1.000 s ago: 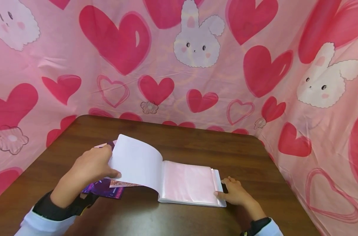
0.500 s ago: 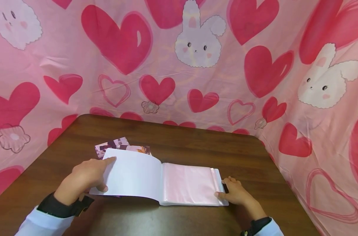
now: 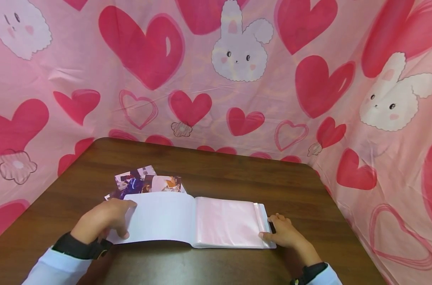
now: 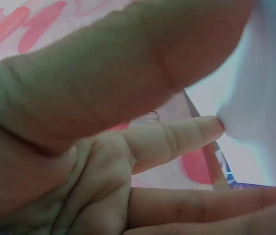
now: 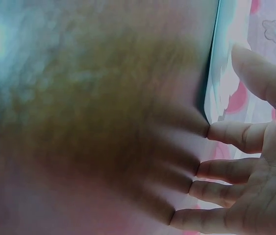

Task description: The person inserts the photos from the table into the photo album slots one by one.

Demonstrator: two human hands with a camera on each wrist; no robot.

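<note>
An album (image 3: 227, 221) lies opened on the brown table, its pink clear-pocket pages on the right. Its plain white cover (image 3: 162, 217) bows to the left, with its front edge lifted off the table. My left hand (image 3: 103, 221) presses the cover's left end, thumb and index finger on the white inner face. At the album's right edge, my right hand (image 3: 285, 233) rests with the thumb over the edge. In the right wrist view, its fingers (image 5: 231, 169) reach down to the tabletop beside the album's corner. Several colourful photos (image 3: 162, 184) lie partly hidden under the cover.
The table (image 3: 216, 168) has rounded far corners. A pink curtain (image 3: 201, 79) printed with hearts and bunnies hangs behind it and along both sides.
The left hand has swung the white cover down to the left, over the photos. Its index finger has come onto the inner face. The right hand has stayed at the album's right edge.
</note>
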